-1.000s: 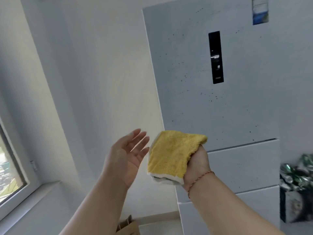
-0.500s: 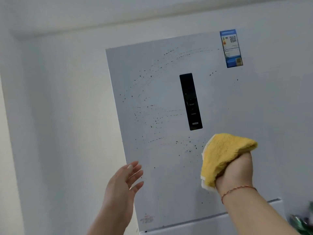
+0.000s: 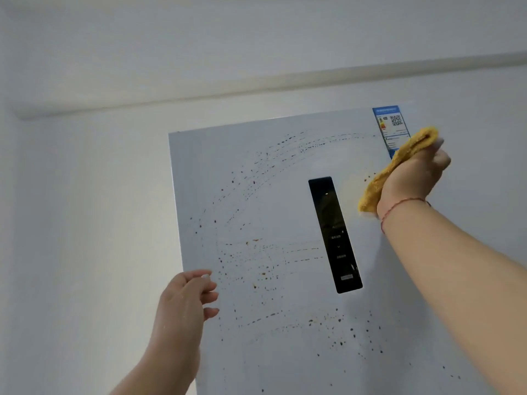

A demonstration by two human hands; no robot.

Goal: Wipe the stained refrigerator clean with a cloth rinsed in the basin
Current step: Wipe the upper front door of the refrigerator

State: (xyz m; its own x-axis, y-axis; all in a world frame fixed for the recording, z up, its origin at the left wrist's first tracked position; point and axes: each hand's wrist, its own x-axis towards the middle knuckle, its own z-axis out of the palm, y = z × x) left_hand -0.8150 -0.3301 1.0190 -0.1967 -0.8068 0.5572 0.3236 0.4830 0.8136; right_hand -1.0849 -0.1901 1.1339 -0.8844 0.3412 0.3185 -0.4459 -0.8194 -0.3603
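Cloth (image 3: 399, 166) overlaps blue QR-code label (image 3: 390, 124); text unreadable.

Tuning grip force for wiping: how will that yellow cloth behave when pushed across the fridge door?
Likely floppy: the cloth bunches and folds inside the right hand. Its fuzzy pile probably drags rather than slides on the smooth fridge door. It looks light, held up one-handed, though any water in it cannot be judged.

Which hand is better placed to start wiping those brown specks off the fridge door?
The right hand. It grips the yellow cloth, pressed against the fridge door near the blue label. The left hand is empty, by the door's left edge.
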